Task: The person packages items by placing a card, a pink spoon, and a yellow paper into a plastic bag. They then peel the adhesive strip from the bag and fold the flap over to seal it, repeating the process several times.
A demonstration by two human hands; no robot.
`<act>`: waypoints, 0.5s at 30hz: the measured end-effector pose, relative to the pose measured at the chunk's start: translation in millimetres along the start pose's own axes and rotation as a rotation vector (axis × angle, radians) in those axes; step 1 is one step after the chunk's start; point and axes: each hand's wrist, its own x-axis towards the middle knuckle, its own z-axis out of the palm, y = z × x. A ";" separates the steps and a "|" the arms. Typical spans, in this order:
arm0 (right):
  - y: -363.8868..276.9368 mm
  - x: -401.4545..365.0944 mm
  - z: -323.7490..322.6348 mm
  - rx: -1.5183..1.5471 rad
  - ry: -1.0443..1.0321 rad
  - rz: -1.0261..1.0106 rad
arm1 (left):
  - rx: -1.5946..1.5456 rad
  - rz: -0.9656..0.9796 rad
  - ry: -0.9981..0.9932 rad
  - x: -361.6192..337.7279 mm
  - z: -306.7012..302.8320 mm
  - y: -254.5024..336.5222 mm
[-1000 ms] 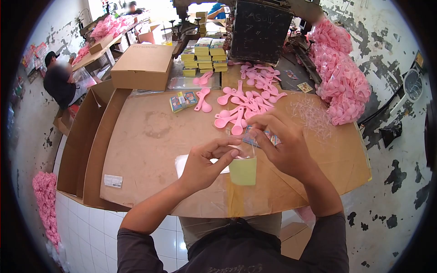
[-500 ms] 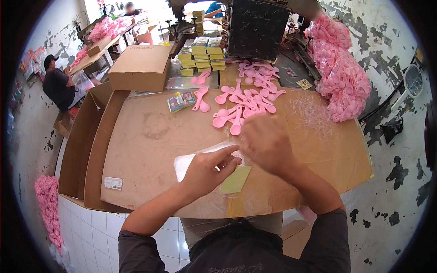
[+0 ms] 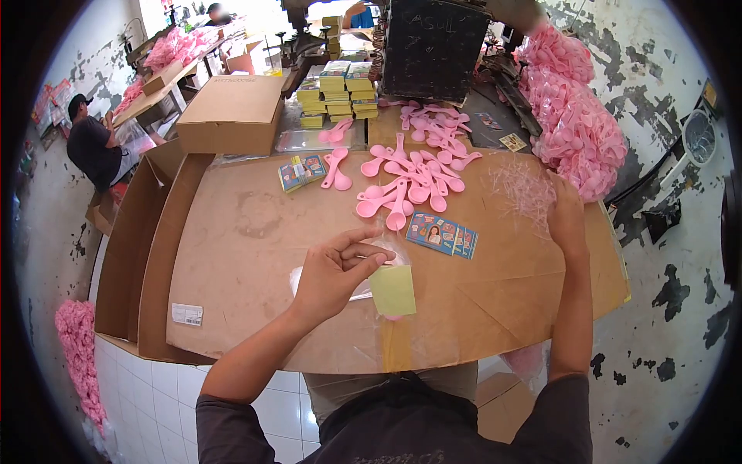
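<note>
My left hand (image 3: 332, 272) pinches the top of a small clear plastic bag (image 3: 393, 289) with a yellow-green card inside, held just above the cardboard tabletop (image 3: 247, 263). My right hand (image 3: 566, 219) reaches out to the right, fingers down on a pile of thin clear plastic strips (image 3: 525, 189); whether it grips any is not visible. A strip of printed colour cards (image 3: 443, 235) lies between my hands. Beyond it is a heap of pink plastic spoons (image 3: 406, 182).
A stack of small card packets (image 3: 301, 171) lies left of the spoons. Bags of pink spoons (image 3: 576, 127) pile up at the right. A closed carton (image 3: 232, 114) and stacked yellow packets (image 3: 338, 89) stand behind. An open carton (image 3: 131, 247) sits left; a seated person (image 3: 93, 147) farther left.
My right hand left the bag and swung out right to the clear strips, uncovering the printed cards. My left hand kept hold of the bag, which now hangs upright.
</note>
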 end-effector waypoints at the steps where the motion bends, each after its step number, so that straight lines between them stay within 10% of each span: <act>1: -14.3 0.6 -3.8 0.105 0.020 -0.042 | -0.004 -0.006 0.007 0.3 -0.5 -1.6; 3: -78.2 3.5 -22.2 0.314 0.058 -0.114 | -0.009 -0.022 0.015 1.0 -0.6 -4.6; 7: -176.8 -17.5 -33.3 1.136 -0.510 -0.185 | 0.022 0.049 0.032 -1.5 3.7 -11.5; 15: -210.2 -25.0 -7.8 1.535 -0.821 0.009 | -0.133 0.064 -0.059 2.6 -7.8 -7.9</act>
